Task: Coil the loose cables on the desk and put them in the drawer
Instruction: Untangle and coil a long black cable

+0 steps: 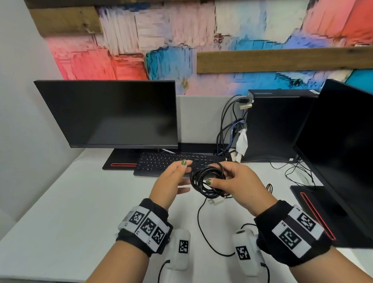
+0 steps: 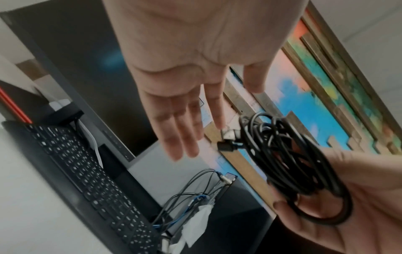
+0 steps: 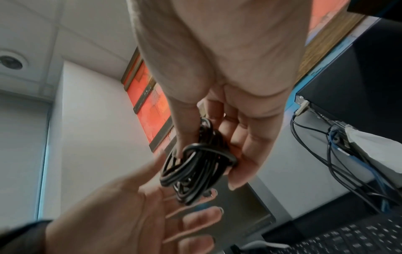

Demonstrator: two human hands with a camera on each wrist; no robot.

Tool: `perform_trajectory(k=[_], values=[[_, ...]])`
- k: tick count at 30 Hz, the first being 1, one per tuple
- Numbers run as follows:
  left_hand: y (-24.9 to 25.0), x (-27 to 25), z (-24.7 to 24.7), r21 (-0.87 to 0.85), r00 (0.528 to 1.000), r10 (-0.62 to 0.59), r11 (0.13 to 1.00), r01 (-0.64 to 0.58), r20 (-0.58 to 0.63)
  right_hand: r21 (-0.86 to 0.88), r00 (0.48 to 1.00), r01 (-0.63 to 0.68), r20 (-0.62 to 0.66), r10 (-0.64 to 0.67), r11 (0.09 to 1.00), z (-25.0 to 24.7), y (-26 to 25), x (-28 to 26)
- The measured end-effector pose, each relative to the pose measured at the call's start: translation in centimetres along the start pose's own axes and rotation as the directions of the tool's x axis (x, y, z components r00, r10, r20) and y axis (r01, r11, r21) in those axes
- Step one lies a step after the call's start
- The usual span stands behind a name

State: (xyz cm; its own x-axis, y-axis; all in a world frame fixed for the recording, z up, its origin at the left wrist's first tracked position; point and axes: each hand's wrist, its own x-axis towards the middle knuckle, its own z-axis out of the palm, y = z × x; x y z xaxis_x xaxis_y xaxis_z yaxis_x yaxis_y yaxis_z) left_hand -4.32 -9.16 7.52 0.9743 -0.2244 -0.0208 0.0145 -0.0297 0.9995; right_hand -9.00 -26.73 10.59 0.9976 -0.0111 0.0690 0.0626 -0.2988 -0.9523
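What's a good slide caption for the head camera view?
Right hand grips a coiled black cable above the white desk; open left hand beside it.

Two dark monitors [image 1: 110, 113], a keyboard [image 1: 159, 161] and a computer tower [image 1: 272, 127].

Head view looks down at the desk [image 1: 94, 212]; both wrist views close, sharing the cable coil [image 2: 289, 165]

We wear black wristbands [image 1: 145, 226] on both forearms, each carrying white panels printed with black square fiducial markers. Under each wrist hangs a white camera pod [image 1: 178, 249] with its own marker and a thin black lead. Our fingernails [image 1: 183, 162] are painted green.
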Motion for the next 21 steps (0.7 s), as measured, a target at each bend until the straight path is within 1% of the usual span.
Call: perform_trajectory(k=[2,4,6,8,12,13,15,18,21], values=[[-0.5,-0.4,-0.1,0.118,1.0,0.026,0.993,-0.026,0.0,-0.092,1.0,-0.02,0.014,0.021,0.996,0.6,1.0,0.2],[-0.9,-1.0,-0.3,0.214,0.996,0.072,0.974,-0.08,0.048,-0.175,0.998,-0.041,0.034,0.048,0.984,1.1,1.7,0.2],[-1.5,-1.4,-0.7,0.251,0.99,0.067,0.963,-0.097,0.124,-0.199,0.996,-0.047,0.07,0.062,0.979,1.7,2.3,0.1],[-2.2,-1.7,-1.2,0.235,0.988,0.028,0.97,-0.064,0.154,-0.159,0.991,-0.059,0.109,0.077,0.985,2.4,2.7,0.0],[-3.4,-2.1,-2.3,0.286,0.99,-0.019,0.958,-0.021,0.137,-0.103,0.974,-0.122,0.178,0.139,0.987,3.6,3.9,0.5],[-3.6,-2.2,-2.5,0.277,0.993,-0.02,0.961,-0.014,0.118,-0.065,0.967,-0.148,0.202,0.158,0.987,3.9,4.1,0.6],[-3.9,-2.3,-3.1,0.287,0.998,-0.014,0.958,-0.003,0.059,0.063,0.953,-0.21,0.235,0.19,0.976,4.5,4.5,0.7],[-4.2,-2.5,-3.9,0.286,1.0,-0.024,0.958,0.021,0.006,0.199,0.938,-0.295,0.244,0.245,0.934,4.9,4.3,0.6],[-4.5,-2.5,-4.5,0.229,0.998,-0.019,0.973,0.033,-0.064,0.196,0.925,-0.346,0.235,0.299,0.918,5.0,4.4,0.7]])
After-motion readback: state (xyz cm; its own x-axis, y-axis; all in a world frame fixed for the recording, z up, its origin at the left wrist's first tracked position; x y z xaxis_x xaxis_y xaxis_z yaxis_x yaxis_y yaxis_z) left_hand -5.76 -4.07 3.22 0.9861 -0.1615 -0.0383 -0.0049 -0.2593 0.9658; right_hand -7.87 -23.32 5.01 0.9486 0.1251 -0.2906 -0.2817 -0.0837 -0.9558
